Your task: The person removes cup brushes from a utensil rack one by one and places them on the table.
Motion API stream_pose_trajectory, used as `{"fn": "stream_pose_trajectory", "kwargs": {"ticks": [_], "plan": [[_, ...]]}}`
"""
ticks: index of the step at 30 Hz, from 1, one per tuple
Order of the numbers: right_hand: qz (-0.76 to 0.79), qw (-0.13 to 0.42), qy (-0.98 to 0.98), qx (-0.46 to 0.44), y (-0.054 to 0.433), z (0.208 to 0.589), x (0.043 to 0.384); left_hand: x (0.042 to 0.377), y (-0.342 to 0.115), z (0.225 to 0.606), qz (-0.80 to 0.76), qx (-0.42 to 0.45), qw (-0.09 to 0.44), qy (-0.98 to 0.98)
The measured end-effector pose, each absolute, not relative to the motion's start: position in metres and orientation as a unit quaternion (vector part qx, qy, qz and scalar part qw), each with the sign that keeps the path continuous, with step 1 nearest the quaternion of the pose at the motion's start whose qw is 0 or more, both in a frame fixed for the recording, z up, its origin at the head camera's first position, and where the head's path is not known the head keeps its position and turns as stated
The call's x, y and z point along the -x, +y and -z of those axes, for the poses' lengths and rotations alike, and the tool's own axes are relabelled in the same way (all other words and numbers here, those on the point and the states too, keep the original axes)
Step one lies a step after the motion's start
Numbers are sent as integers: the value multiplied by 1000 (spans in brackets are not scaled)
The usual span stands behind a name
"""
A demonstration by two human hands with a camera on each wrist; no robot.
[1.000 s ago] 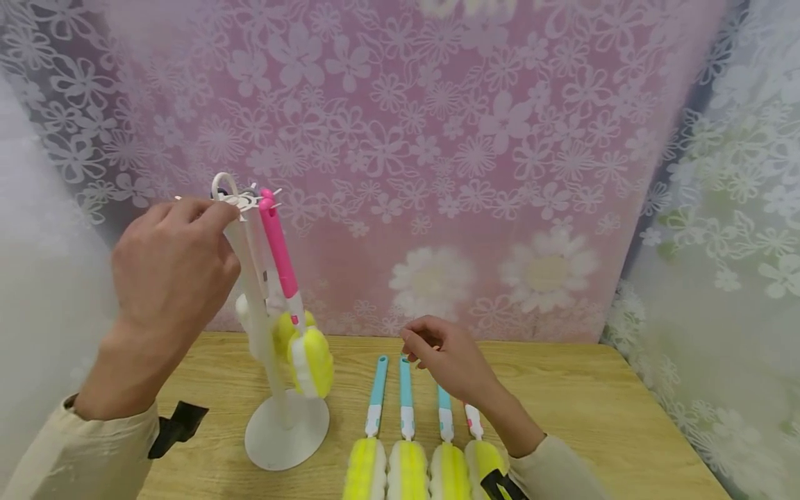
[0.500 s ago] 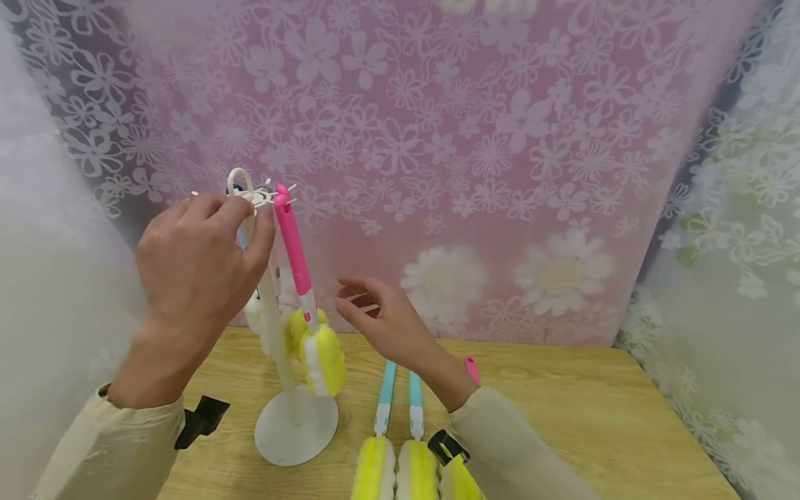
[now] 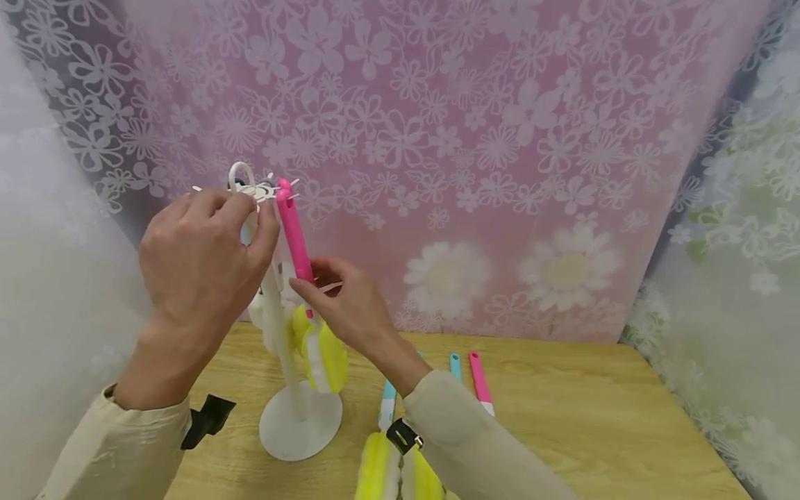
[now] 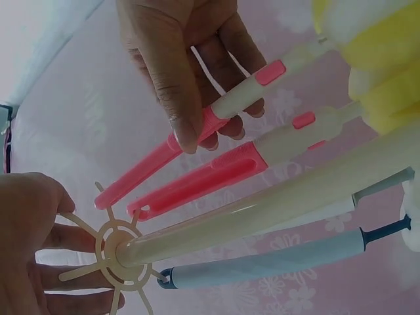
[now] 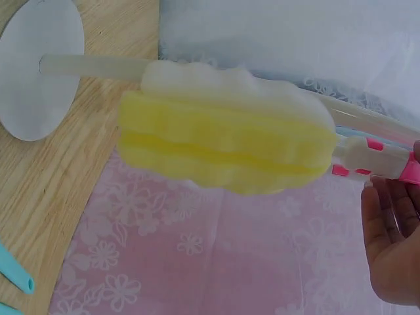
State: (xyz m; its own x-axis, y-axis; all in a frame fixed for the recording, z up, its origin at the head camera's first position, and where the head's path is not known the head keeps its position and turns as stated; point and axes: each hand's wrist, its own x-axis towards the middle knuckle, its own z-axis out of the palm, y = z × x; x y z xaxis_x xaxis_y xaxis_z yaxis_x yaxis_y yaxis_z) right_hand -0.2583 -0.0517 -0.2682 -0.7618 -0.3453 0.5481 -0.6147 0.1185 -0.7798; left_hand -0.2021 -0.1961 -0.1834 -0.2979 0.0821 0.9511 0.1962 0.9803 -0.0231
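Observation:
A white rack (image 3: pixel 301 432) with a round base, a pole and a ring of hooks on top stands on the table. My left hand (image 3: pixel 203 257) grips its hook ring (image 4: pixel 123 254). Two cup brushes with pink handles hang close together from the hooks; thumb and fingers of my right hand (image 3: pixel 350 298) pinch the handle of one pink cup brush (image 4: pixel 141 172), low on its pink part. Beside it hangs the second pink cup brush (image 4: pixel 210 187). A yellow and white sponge head (image 5: pixel 230 134) shows below my right hand.
A light blue-handled brush (image 4: pixel 275 264) also hangs on the rack. Several sponge brushes lie on the wooden table (image 3: pixel 562 417), among them a pink-handled one (image 3: pixel 478 378), partly behind my right sleeve. A pink flowered cloth (image 3: pixel 406 139) backs the table.
My right hand has moved left from over the lying brushes to the rack and taken hold of a hanging pink cup brush. My left hand keeps its place on the rack top.

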Motion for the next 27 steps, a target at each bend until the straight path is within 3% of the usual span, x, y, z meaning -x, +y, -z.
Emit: {"fn": "stream_pose_trajectory", "kwargs": {"ticks": [16,27], "plan": [[-596,134,-720,-330,-36,258,252,202,-196,184,47,82,585,-805],[-596,186,-716,-311,15,247,256,202,-195,183,42,83,600,-795]]}}
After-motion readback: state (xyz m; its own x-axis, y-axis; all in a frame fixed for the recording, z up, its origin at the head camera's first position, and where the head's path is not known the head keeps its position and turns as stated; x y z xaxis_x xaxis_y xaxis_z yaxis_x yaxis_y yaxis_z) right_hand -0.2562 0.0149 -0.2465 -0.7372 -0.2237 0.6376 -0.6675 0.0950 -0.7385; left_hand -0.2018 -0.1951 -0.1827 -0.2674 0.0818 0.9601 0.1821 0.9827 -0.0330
